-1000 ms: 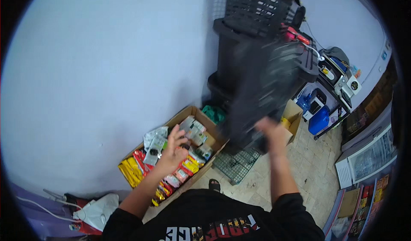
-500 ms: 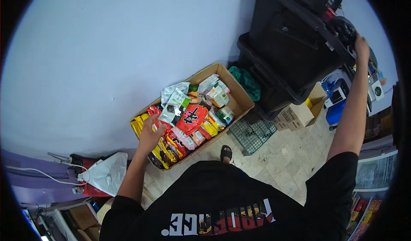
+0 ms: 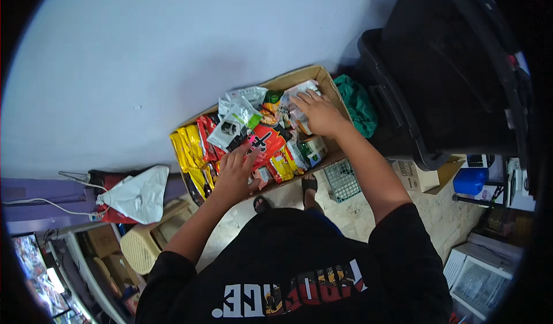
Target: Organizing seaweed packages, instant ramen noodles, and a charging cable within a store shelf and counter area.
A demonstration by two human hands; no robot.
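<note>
A cardboard box (image 3: 333, 92) full of packaged food stands on the floor against the wall. My left hand (image 3: 234, 174) is over the box's near side, fingers spread on or just above a red noodle packet (image 3: 268, 142); contact is hard to tell. My right hand (image 3: 320, 115) lies with fingers outstretched on a pale pink-and-white packet (image 3: 299, 91) in the far right corner. Between the hands sit silver-white pouches (image 3: 235, 125), one with a green patch. Yellow packets (image 3: 185, 146) fill the left end. Neither hand grips anything visible.
Stacked black plastic bins (image 3: 455, 76) rise at the right, with a green plastic bag (image 3: 356, 106) beside the box. A grid-topped crate (image 3: 343, 181) and an open carton (image 3: 416, 176) are on the floor. To the left are a white bag (image 3: 138, 194) and a beige stool (image 3: 144, 246).
My right hand has come down from the black bins' top at the right onto the packets. My left hand has shifted right along the box. The view has moved too.
</note>
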